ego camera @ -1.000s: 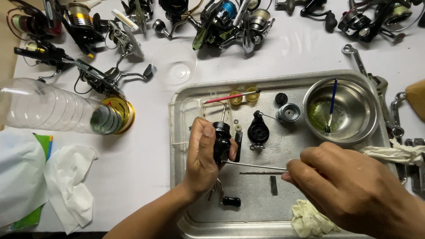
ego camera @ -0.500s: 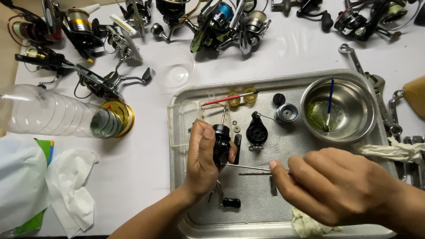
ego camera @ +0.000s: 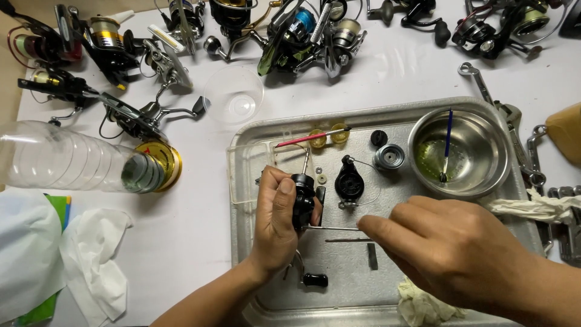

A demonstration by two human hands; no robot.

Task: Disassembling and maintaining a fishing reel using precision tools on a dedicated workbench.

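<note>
Bare white tabletop (ego camera: 200, 242) left of the metal tray (ego camera: 363, 306) offers the widest open passage. Further left, a lying plastic bottle (ego camera: 72, 160) and crumpled tissues (ego camera: 91, 260) block the way. Fishing reels (ego camera: 290, 30) crowd the far edge. Inside the tray, a steel bowl (ego camera: 460, 151), small parts (ego camera: 387, 156) and two thin rods (ego camera: 336, 229) leave only narrow gaps. Wrenches (ego camera: 514, 121) line the right side.

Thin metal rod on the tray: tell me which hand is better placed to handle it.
The right hand. Its fingertips sit at the end of the thin metal rod over the metal tray, while the left hand is wrapped around the black reel body, steadying it, so it is occupied.
</note>
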